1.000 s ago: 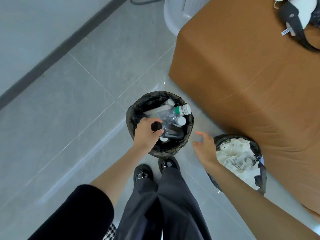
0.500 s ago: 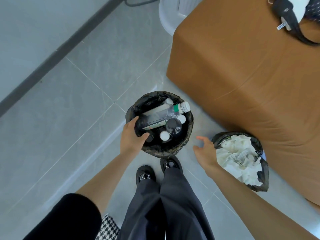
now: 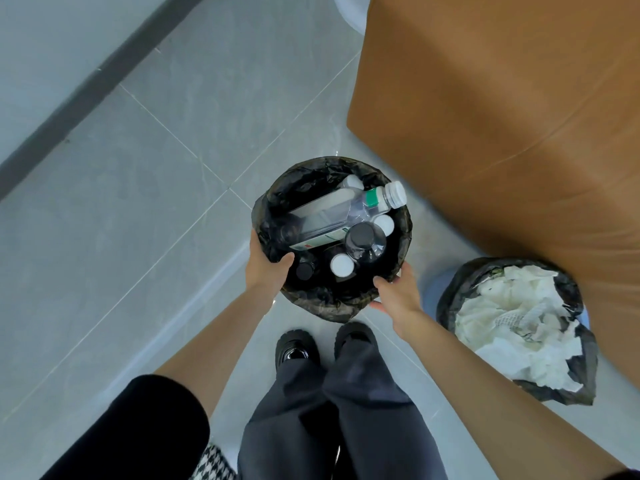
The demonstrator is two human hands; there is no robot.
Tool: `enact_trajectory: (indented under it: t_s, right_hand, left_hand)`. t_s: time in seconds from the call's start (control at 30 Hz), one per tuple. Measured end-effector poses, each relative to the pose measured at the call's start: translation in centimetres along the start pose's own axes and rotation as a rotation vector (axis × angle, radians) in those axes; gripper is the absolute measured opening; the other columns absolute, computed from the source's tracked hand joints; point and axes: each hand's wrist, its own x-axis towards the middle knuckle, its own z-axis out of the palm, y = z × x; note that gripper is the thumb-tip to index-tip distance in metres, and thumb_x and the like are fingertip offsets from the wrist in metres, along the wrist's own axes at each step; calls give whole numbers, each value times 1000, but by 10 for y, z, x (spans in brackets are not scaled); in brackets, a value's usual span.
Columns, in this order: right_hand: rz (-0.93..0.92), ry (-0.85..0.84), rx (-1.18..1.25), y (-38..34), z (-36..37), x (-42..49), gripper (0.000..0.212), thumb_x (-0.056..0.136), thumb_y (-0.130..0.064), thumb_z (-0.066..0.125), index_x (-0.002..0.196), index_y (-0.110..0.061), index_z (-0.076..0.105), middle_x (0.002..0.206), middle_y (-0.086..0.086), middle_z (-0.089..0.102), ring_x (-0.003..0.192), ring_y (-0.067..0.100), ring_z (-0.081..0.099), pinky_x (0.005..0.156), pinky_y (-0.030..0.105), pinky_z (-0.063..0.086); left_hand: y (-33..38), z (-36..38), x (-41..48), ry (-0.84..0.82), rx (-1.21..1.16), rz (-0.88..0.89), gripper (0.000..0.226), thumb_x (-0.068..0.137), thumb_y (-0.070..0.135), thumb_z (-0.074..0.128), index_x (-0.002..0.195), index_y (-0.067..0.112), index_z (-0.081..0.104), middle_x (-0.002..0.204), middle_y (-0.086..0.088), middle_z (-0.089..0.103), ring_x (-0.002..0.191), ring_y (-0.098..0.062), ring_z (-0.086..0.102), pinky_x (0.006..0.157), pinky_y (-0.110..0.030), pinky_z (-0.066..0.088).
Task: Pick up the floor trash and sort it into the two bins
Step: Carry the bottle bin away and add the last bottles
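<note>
A round bin with a black liner stands on the floor in front of my feet, filled with several plastic bottles; a clear bottle with a white cap lies across the top. My left hand grips the bin's left rim, thumb inside. My right hand grips its front right rim. A second black-lined bin at the right holds crumpled white paper.
A large brown covered block stands right behind both bins. Grey tiled floor spreads out to the left, with a dark baseboard strip along the wall. My black shoes stand just below the bottle bin.
My left hand came out of the bottle bin, leaving the dark bottle inside, and took the left rim. My right hand moved left onto the bin's front right rim.
</note>
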Motion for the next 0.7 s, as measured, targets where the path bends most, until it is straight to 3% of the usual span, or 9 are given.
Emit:
enact_trajectory:
  t_s: [0.17, 0.3, 0.47, 0.57, 0.7]
  right_hand:
    - [-34, -4, 113, 5, 4, 17, 52, 87, 2, 48, 130, -26, 41, 120, 1, 57, 111, 27, 57, 92, 51, 52]
    - [-2, 10, 214, 0, -4, 12, 62, 86, 11, 43, 131, -32, 43, 121, 3, 57, 112, 28, 57, 91, 53, 52]
    - [34, 42, 231, -5, -26, -13, 67, 86, 15, 42, 133, -32, 44, 118, 2, 60, 107, 28, 60, 89, 52, 53]
    - [39, 20, 277, -14, -47, -50, 62, 87, 14, 43, 131, -30, 46, 116, 0, 61, 103, 25, 62, 84, 49, 56]
    - [20, 22, 341, -27, -74, -104, 50, 87, 14, 42, 116, -26, 51, 117, 5, 63, 100, 25, 62, 78, 40, 58]
  left_hand:
    - [-13, 5, 18, 26, -5, -64, 64, 87, -1, 41, 139, 35, 33, 116, -7, 59, 101, -29, 58, 85, -45, 54]
    - [-10, 2, 11, -6, -57, -84, 65, 83, -10, 37, 132, 33, 40, 113, -13, 62, 100, -34, 61, 78, -49, 57]
    - [3, -2, -20, -45, -80, -86, 68, 82, -13, 37, 133, 32, 42, 106, -15, 64, 99, -36, 63, 80, -53, 55]
    - [20, -12, -53, -66, -60, -62, 67, 82, -13, 39, 134, 29, 42, 101, -14, 65, 96, -35, 64, 81, -52, 55]
    - [51, -27, -104, -109, -45, -10, 68, 82, -13, 39, 134, 30, 41, 99, -12, 65, 88, -29, 64, 67, -39, 57]
